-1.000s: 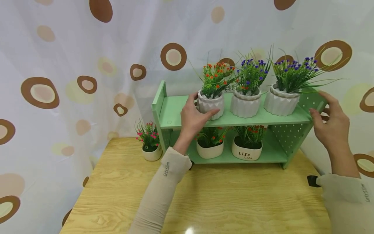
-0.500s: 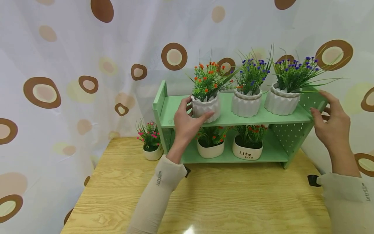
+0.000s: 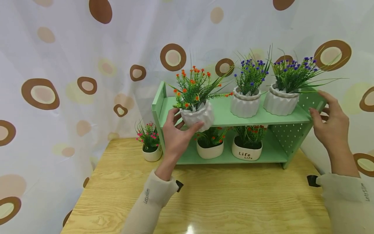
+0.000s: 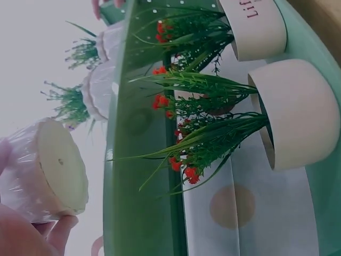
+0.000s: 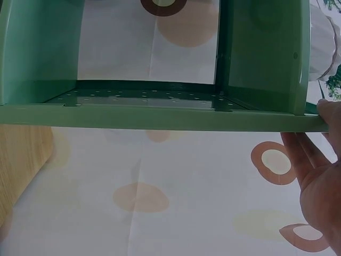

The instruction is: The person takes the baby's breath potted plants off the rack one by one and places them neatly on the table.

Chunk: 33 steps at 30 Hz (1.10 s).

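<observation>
My left hand (image 3: 176,138) grips a white fluted flowerpot (image 3: 200,117) with orange flowers (image 3: 193,84), thumb across its front and fingers round its left side. The pot is tilted and overlaps the front edge of the upper shelf; in the left wrist view its pale underside (image 4: 61,162) shows, off the shelf. At the other end, my right hand (image 3: 333,122) holds the right side panel (image 3: 314,99) of the green two-tier shelf (image 3: 225,113) between thumb and fingers. In the right wrist view the fingers (image 5: 301,154) lie on the panel's outer side.
Two white pots with purple flowers, one mid-shelf (image 3: 245,105) and one near the right end (image 3: 280,102), stand on the upper tier. Below are two cream planters (image 3: 209,150) (image 3: 246,151). A small pot with pink flowers (image 3: 152,154) stands left of the shelf on the wooden table (image 3: 233,195).
My left hand has carried the orange-flower pot leftward and forward off its place on the upper shelf, and the pot has tilted. My right hand keeps its place on the side panel.
</observation>
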{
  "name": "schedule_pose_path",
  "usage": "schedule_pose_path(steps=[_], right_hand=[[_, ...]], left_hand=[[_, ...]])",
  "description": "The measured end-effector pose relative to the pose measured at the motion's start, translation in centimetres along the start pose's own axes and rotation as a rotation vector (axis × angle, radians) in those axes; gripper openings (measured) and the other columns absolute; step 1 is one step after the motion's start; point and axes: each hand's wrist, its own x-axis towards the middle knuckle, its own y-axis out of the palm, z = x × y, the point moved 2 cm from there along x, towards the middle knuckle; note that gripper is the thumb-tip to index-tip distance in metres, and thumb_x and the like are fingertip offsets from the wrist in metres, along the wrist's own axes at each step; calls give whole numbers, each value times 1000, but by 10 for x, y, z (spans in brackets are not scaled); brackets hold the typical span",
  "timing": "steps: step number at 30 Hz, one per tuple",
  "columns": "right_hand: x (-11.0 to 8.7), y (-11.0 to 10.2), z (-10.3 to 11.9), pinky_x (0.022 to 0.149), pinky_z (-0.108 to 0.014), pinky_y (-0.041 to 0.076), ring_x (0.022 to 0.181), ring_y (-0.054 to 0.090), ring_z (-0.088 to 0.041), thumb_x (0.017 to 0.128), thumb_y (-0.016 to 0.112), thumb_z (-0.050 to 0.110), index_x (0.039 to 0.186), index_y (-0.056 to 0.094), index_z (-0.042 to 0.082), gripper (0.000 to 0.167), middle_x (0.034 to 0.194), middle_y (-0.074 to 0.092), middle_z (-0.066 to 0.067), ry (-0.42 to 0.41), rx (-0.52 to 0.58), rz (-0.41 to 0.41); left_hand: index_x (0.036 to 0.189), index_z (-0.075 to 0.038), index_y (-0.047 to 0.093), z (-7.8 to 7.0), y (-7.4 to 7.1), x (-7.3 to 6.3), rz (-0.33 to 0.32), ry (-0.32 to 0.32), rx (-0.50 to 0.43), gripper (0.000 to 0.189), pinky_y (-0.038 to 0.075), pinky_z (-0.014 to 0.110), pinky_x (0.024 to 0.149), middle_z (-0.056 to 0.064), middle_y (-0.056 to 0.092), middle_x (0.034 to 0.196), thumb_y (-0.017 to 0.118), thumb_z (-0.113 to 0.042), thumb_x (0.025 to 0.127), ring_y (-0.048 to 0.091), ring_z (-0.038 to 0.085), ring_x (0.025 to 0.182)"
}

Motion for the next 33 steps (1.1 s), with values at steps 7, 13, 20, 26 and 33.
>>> schedule_pose_path(steps=[7,13,20,26,33], right_hand=[[1,-3,-2,94,0,41,107,40,28,106,57,27,158,40,40,57,150,56,-14,-12,7,-6],[1,-3,-4,87,3,39,97,36,31,105,58,27,158,41,38,57,148,57,-17,-46,15,-5],[1,-2,-3,83,5,38,112,49,21,106,58,27,159,39,38,58,147,56,-20,-52,16,10],[-1,-2,0,86,5,36,128,61,-45,107,56,26,160,36,39,59,150,54,-19,-42,-7,23],[1,-3,-1,88,3,37,130,60,-6,106,57,27,160,37,38,58,149,55,-20,-47,-2,16]], left_hand=[[120,0,56,-4,-31,-26,-34,12,17,75,63,33,86,19,66,120,92,-49,75,73,32,110],[130,-2,60,-5,-68,-50,-132,39,53,67,61,24,86,3,68,113,95,-20,76,73,11,101],[112,-3,54,-1,-106,-67,-304,47,-46,51,62,20,77,5,59,110,87,9,76,74,9,100],[114,-2,58,6,-145,-71,-407,80,-17,52,61,19,81,8,58,110,86,15,73,73,12,100],[133,-2,60,29,-187,-68,-493,85,121,66,57,15,90,1,63,117,85,15,74,70,11,106]])
